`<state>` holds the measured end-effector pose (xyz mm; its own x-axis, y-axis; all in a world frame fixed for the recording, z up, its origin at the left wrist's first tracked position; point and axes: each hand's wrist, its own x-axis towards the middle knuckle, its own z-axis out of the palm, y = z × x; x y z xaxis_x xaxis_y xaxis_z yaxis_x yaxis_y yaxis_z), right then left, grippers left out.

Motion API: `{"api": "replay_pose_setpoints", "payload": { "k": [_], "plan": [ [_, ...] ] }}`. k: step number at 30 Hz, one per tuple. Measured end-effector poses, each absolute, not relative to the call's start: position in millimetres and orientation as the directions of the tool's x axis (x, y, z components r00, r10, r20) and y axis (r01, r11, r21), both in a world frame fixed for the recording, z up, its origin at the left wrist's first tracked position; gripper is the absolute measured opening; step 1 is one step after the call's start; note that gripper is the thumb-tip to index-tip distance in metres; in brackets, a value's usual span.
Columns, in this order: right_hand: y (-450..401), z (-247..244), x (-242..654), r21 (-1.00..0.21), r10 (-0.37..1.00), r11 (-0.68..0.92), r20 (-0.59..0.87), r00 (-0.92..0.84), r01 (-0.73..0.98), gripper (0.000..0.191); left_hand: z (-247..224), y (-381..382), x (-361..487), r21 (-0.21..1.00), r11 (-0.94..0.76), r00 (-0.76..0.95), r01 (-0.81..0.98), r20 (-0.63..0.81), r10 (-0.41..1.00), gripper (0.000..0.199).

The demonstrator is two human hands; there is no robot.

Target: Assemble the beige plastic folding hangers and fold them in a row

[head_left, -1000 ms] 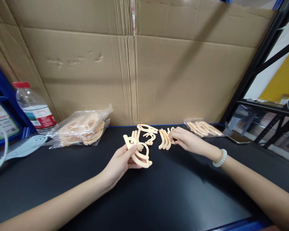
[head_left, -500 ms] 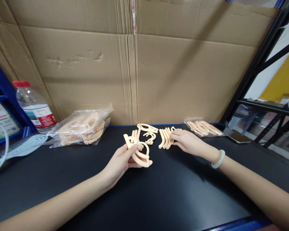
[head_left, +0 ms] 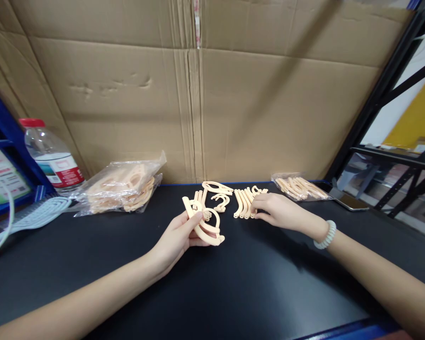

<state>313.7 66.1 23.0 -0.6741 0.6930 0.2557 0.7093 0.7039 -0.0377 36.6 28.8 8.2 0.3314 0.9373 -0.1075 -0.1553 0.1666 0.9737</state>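
My left hand [head_left: 182, 230] is closed around cream plastic folding-hanger parts [head_left: 201, 226], a curved arm and a rounded hook piece among them. My right hand [head_left: 269, 209] rests at the right end of a row of curved hanger arms [head_left: 241, 203], fingers curled in against the last of them; what lies between the fingertips is hidden. Behind that hand a small hook piece [head_left: 258, 190] shows. Between the hands lie loose hooks [head_left: 220, 202] and a flat hanger frame [head_left: 217, 188]. More straight arms [head_left: 200, 196] stick out behind my left hand, partly covered by it.
Clear bags of cream parts lie at the back left [head_left: 120, 186] and back right [head_left: 300, 186]. A phone [head_left: 350, 200], a red-capped bottle [head_left: 55, 158] and a pale hairbrush [head_left: 44, 212] sit toward the sides. A cardboard wall [head_left: 286, 118] closes off the black table's back.
My right hand has shifted slightly to the right and down, uncovering more of the small hook piece behind it. My left hand keeps the hanger parts in nearly the same spot.
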Motion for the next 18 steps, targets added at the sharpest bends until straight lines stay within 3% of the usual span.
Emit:
{"api": "replay_pose_setpoints", "payload": {
  "k": [10, 18],
  "plan": [
    [56.6, 16.1, 297.0, -0.021, 0.675, 0.698, 0.353, -0.648, 0.716, 0.013, 9.1, 28.2, 36.5, 0.975, 0.158, 0.328, -0.156, -0.099, 0.940, 0.021],
    [51.8, 6.8, 287.7, 0.029, 0.655, 0.719, 0.308, -0.690, 0.695, 0.025, 8.2, 27.4, 36.9, 0.975, 0.151, 0.341, -0.161, -0.089, 0.936, 0.023]
  ]
}}
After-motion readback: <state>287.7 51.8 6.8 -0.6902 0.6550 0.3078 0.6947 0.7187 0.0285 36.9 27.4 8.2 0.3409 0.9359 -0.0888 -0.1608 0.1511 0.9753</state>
